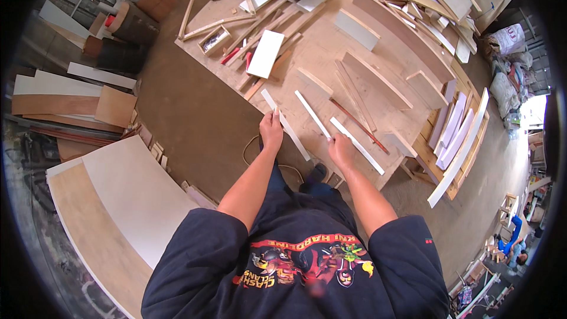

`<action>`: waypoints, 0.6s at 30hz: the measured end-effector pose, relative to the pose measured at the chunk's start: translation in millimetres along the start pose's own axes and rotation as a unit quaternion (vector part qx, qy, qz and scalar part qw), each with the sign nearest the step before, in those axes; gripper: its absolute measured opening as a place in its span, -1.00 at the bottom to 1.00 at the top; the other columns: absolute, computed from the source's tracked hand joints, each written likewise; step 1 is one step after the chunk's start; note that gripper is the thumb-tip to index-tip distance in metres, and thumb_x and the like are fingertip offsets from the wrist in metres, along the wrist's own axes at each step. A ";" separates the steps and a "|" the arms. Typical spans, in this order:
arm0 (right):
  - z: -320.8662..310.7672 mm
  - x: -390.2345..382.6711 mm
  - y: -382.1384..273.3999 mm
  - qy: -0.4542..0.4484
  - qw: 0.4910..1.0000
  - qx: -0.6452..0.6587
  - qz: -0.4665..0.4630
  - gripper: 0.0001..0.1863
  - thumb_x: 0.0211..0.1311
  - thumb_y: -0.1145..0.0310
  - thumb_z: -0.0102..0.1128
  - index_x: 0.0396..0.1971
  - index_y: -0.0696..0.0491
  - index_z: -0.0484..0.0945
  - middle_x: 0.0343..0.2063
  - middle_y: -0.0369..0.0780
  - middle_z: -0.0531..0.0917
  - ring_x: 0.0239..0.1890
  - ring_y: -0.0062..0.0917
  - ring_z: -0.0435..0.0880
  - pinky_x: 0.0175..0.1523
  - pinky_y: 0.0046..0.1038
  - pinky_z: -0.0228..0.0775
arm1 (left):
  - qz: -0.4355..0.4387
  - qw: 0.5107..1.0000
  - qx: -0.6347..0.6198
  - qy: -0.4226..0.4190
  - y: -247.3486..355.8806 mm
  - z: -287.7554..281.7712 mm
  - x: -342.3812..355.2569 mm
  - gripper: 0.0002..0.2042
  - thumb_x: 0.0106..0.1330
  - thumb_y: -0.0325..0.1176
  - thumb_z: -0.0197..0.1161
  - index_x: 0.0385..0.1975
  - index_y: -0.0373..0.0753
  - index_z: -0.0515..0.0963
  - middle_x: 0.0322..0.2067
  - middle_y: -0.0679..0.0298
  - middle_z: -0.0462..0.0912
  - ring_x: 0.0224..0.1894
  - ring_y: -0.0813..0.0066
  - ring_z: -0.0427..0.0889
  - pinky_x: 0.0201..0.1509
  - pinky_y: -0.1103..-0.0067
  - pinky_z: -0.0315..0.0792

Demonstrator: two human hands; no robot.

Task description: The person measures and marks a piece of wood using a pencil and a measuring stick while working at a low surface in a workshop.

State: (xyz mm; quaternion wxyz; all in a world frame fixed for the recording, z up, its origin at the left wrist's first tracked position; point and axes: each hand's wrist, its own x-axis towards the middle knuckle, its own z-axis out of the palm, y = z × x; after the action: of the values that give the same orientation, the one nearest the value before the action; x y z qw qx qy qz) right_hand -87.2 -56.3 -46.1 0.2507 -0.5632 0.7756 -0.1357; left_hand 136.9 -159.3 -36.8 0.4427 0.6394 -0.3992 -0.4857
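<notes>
The left hand [271, 133] is closing its fingertips around a narrow, flat, white strip [286, 124], gripping it between its far end and its middle. This strip is running from far left to near right, slanting across the left edge of the bench [325, 41]; whether it is touching the bench cannot be told.

The right hand [341, 152] is curling inward, its fingertips meeting the near end of a second slim white strip [313, 114]. It appears to be pinching that end; the finger closure is too small to confirm. The second strip is extending away from the hand, forward and to the left, its long axis lying roughly parallel to the first.

A third, loose white strip [357, 146] is lying on the bench just to the right of the right hand, which is the nearer of the two. Its long axis is likewise pointing from far left to near right.

Beyond it, a thin reddish-brown stick [359, 125] is lying nearly parallel. Farther out, a long, curved, tan wooden board [378, 80] is standing on edge, and a white rectangular panel [266, 53] is resting on scrap lumber toward the left.
</notes>
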 end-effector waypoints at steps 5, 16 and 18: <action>9.1 27.5 -75.9 0.065 0.995 -0.056 -0.057 -0.65 0.22 0.19 0.33 -0.10 0.08 0.59 -0.12 -0.09 0.61 0.01 -0.12 0.58 0.08 -0.11 0.47 | 0.101 0.988 0.111 0.031 11.2 -37.8 45.6 -0.71 0.57 -0.23 0.09 -0.25 -0.36 0.58 -0.58 0.31 0.55 -0.55 0.60 0.51 -0.42 0.55 0.42; 90.1 198.1 -302.5 0.037 0.969 0.217 -0.111 -0.67 0.22 0.36 0.30 -0.05 0.16 0.57 -0.17 -0.02 0.64 -0.14 -0.13 0.64 0.02 -0.20 0.49 | 0.065 0.975 0.204 0.058 31.5 -133.0 229.0 -0.67 0.38 -0.23 0.32 -0.07 -0.39 0.55 -0.21 -0.11 0.64 -0.16 -0.13 0.63 -0.06 0.22 0.47; 104.1 221.8 -332.3 0.025 0.972 0.223 -0.076 -0.64 0.23 0.37 0.28 0.00 0.15 0.56 -0.18 -0.01 0.63 -0.17 -0.15 0.64 0.01 -0.21 0.49 | 0.142 0.958 0.232 0.090 29.6 -140.2 259.7 -0.67 0.35 -0.23 0.33 -0.04 -0.35 0.59 -0.26 -0.11 0.66 -0.18 -0.14 0.65 -0.07 0.21 0.49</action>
State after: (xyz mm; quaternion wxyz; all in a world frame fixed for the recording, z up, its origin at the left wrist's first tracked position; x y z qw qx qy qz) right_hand 183.7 -366.9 -21.8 0.3394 -0.5471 0.6865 -0.3378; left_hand 325.6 -387.1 -58.9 0.3803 0.7026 -0.5460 -0.2521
